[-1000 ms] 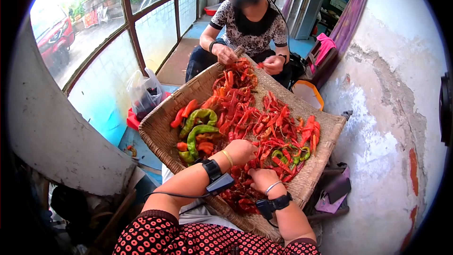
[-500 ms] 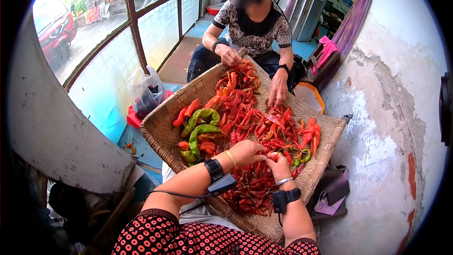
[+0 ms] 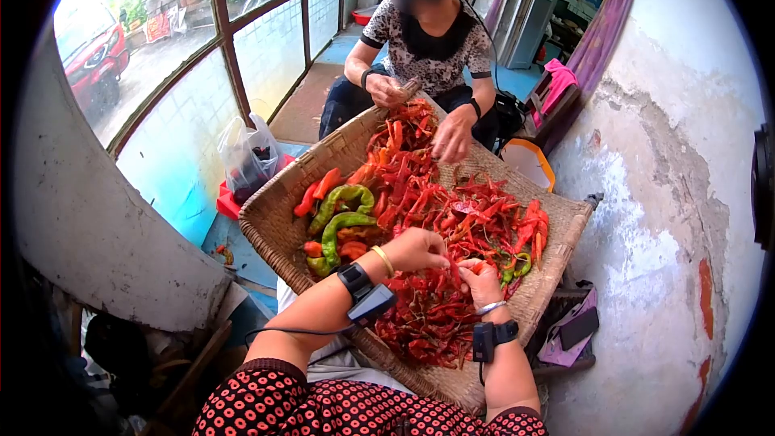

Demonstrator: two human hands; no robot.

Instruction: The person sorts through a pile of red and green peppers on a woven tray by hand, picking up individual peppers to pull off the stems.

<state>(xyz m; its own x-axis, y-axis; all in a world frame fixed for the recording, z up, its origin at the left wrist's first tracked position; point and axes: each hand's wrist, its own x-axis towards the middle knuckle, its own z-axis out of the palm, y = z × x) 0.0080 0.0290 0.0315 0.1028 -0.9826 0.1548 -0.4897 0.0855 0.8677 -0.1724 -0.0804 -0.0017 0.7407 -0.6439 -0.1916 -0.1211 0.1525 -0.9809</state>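
A wide woven basket (image 3: 278,222) lies tilted in front of me, heaped with red chili peppers (image 3: 420,202). Over its near half, my left hand (image 3: 416,250) is closed in a pinch; whatever lies between the fingertips is too small to make out. Close on its right, my right hand (image 3: 482,281) has its fingers closed on a red chili pepper (image 3: 476,268), mostly hidden by them. Curved green peppers (image 3: 345,226) lie left of my hands. A few smaller green peppers (image 3: 517,268) are just right of my right hand.
Across the basket sits another person (image 3: 436,40), both hands at its far end. A plastic bag (image 3: 249,157) stands in a red container on the left. An orange-rimmed bucket (image 3: 529,163) is beyond the right edge, near the peeling wall (image 3: 646,218).
My hands have drawn slightly apart, the left moving up and left. The other person's hand nearer the right has lifted from the peppers and moved left.
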